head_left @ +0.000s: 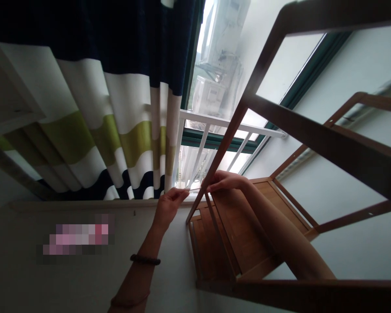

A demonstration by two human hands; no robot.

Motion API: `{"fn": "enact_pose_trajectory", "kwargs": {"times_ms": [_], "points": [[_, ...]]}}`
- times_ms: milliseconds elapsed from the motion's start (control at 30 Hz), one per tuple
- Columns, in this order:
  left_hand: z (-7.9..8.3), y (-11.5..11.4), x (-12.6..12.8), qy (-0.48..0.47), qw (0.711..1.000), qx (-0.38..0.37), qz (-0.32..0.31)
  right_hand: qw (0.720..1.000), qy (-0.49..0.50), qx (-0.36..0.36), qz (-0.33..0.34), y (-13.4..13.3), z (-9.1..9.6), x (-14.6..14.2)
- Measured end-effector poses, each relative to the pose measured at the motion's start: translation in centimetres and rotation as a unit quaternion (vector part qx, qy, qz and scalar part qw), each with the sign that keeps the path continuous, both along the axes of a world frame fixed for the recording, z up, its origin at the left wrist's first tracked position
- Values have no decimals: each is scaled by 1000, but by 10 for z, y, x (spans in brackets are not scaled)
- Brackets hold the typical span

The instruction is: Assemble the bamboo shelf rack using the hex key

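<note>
My left hand [171, 205] pinches a thin metal rod [194, 189] between thumb and fingers; its exact kind is too small to make out. The rod points right, and its far end meets the post [221, 154] of a brown wooden shelf rack. From the other side, my right hand [226, 180] reaches through the rack, fingers curled in against the same post where a shelf board [244, 221] joins it. The post partly hides those fingertips. A dark bracelet [145, 260] circles my left wrist.
Striped curtains [127, 130] hang at the left, beside a window with a white railing [211, 119]. Rack bars [326, 139] cross the right side close to me. A pale wall [355, 252] stands behind the rack. A blurred pink patch [74, 237] shows lower left.
</note>
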State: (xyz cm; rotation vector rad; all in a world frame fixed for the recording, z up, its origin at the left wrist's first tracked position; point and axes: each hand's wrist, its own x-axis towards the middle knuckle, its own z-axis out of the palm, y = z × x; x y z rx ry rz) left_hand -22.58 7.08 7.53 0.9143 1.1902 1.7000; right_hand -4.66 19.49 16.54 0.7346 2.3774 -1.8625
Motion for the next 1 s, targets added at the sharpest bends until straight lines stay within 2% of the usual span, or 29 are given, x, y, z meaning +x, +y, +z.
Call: {"fn": "enact_pose_trajectory", "kwargs": {"times_ms": [100,233,367,433,533,700,767,833,933,1000], "points": [[1,1,-3,-121,987,-40,-99,1000,-1,19,0,-2,0,0],[-3,4,0,-310,930,-84,-177,1000,5,30,-4,-3,-2,2],[-8,6,-6,-365,880,-146,-267,999,8,43,-8,-3,-1,2],[-7,8,-14,-345,870,-198,-292,999,4,51,-14,-3,0,2],[-2,13,-28,-276,870,-252,-321,999,2,46,-22,-3,-1,1],[17,25,-43,-152,882,-256,-366,999,5,43,-19,-2,-3,1],[26,29,-46,-108,893,-237,-367,998,-7,65,-11,-1,0,1],[33,31,-46,-56,917,-192,-346,996,-20,90,3,-3,5,2],[37,30,-44,43,953,-88,-287,992,0,126,-4,-15,16,6],[36,25,-42,100,965,-28,-242,988,28,146,-32,-30,21,14]]}}
